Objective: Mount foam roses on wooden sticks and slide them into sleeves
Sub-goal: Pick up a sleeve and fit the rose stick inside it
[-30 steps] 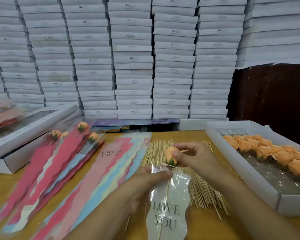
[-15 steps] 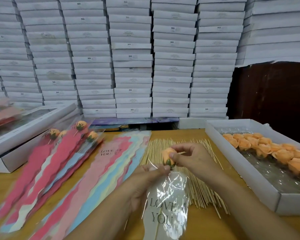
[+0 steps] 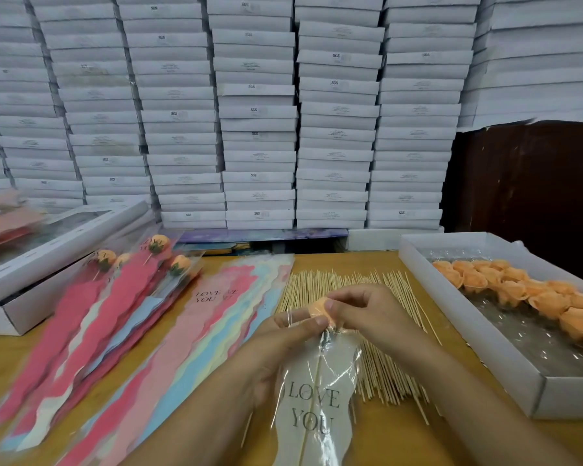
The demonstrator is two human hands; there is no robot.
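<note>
- My right hand [image 3: 367, 314] has its grip pinched on the orange foam rose [image 3: 318, 309], fingertips on the side of the bloom, right at the mouth of the clear sleeve [image 3: 317, 398].
- My left hand [image 3: 283, 344] has its grip pinched on the top edge of that sleeve, thumb lying across the plastic just below the rose.
- The rose sits on a wooden stick [image 3: 312, 398], and the stick runs down inside the sleeve, past the "LOVE YOU" print.
- The sleeve hangs from my hands toward me, over the near edge of the wooden surface [image 3: 401, 442]; the bottom goes out of view.
- Under and behind my hands there's a big spread of loose sticks [image 3: 377, 375] lying on the surface.
- To the right, a white box [image 3: 478, 331] lined with plastic holds a bunch of loose roses [image 3: 519, 287] in the same orange.
- Left of the sticks, a fan of empty sleeves [image 3: 189, 331] in pink, blue and cream.
- Further left, finished roses [image 3: 159, 243] already in red-pink sleeves, piled up partly over a flat box with a window [image 3: 64, 237].
- Wall of stacked white boxes [image 3: 260, 112] at the back.
</note>
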